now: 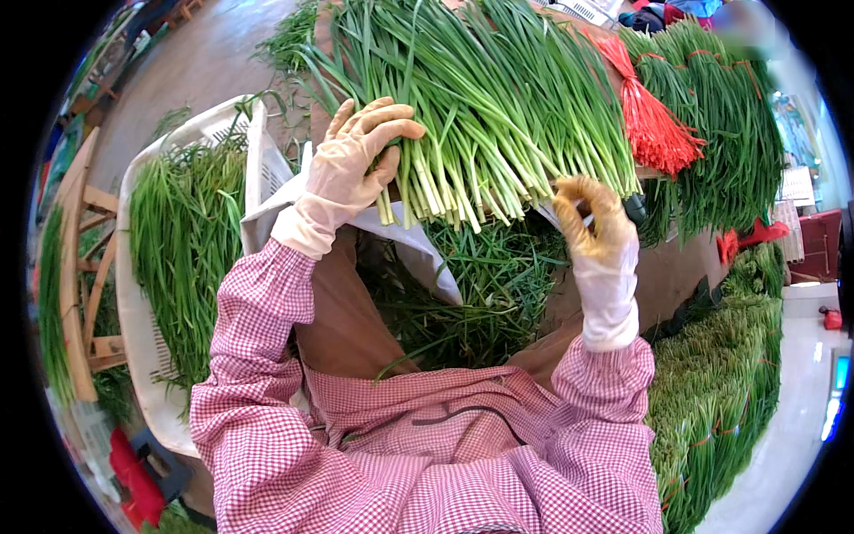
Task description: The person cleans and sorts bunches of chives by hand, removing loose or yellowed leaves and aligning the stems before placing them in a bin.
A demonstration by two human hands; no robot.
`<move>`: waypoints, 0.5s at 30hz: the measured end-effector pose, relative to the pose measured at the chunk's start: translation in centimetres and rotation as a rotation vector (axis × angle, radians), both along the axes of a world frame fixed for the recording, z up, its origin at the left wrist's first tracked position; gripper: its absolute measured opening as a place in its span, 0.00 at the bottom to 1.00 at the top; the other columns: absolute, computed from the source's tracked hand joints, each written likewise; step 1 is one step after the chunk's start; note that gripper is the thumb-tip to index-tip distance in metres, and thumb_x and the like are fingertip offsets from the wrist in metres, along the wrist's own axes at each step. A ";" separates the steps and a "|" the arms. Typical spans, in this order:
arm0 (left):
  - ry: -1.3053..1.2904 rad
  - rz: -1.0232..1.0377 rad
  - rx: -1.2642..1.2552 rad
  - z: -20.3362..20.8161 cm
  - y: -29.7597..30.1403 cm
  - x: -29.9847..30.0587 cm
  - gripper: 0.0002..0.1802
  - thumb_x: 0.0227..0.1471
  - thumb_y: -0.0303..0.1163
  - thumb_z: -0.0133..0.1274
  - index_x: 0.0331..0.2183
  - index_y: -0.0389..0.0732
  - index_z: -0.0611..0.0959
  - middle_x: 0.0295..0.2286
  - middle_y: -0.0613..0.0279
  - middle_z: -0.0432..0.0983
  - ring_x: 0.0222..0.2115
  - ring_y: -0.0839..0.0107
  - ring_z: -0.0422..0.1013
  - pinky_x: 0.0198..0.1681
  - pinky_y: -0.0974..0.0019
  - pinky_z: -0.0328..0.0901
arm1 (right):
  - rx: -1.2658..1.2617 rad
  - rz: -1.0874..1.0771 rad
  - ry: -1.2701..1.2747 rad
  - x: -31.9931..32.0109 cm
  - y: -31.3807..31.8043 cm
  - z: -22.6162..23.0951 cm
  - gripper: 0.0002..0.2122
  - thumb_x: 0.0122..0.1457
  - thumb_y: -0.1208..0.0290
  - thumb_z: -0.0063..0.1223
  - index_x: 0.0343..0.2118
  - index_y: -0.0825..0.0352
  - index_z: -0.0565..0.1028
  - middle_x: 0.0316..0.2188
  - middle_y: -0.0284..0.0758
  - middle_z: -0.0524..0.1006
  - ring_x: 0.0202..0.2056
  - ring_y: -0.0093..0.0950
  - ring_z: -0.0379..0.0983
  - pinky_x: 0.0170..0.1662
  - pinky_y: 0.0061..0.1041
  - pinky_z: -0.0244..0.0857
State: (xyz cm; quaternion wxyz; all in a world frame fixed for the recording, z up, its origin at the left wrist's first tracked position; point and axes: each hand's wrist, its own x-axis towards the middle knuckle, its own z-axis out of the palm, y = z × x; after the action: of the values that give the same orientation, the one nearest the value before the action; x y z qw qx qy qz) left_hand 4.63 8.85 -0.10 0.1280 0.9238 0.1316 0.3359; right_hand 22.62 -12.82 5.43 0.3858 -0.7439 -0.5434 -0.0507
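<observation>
My left fingers (378,120) lie spread on the chive pile (480,98); my right fingers (592,209) curl shut just under its cut ends, evening stalks; next, gather a bunch.

The far tips of the heap of long green chives (480,98) run off the top edge. The gloved right hand (598,222) curls round something small and pale, too hidden to name. A dark object (635,208) just right of it is mostly covered by stalks. The white plastic crate (142,356) on the left is cut by the dark rim, and the far right corner is blurred.
</observation>
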 end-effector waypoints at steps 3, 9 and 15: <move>-0.050 0.006 -0.071 -0.1 0.0 0.1 0.16 0.49 0.28 0.45 0.42 0.47 0.73 0.45 0.65 0.68 0.52 0.64 0.59 0.56 0.58 0.46 | -0.181 -0.135 -0.175 2.7 1.8 0.0 0.12 0.50 0.63 0.55 0.35 0.62 0.73 0.27 0.34 0.74 0.26 0.28 0.71 0.28 0.26 0.65; -0.132 -0.103 0.011 1.3 0.5 1.6 0.17 0.49 0.29 0.45 0.44 0.51 0.72 0.47 0.69 0.66 0.52 0.67 0.58 0.58 0.57 0.45 | -0.362 -0.132 -0.201 4.8 3.4 -0.5 0.11 0.50 0.60 0.53 0.28 0.64 0.76 0.22 0.37 0.75 0.23 0.33 0.72 0.28 0.29 0.64; 0.142 -0.104 0.165 1.2 1.5 2.2 0.15 0.49 0.32 0.46 0.42 0.54 0.73 0.40 0.65 0.70 0.50 0.67 0.61 0.59 0.54 0.40 | -0.186 -0.066 -0.050 1.7 4.6 3.4 0.12 0.52 0.60 0.52 0.25 0.65 0.74 0.16 0.37 0.73 0.19 0.31 0.70 0.23 0.27 0.62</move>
State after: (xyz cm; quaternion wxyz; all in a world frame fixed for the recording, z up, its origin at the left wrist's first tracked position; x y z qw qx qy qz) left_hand 6.79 10.37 1.08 0.0592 0.9582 0.0643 0.2723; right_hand 24.35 -8.19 8.88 0.2992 -0.7924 -0.5306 -0.0312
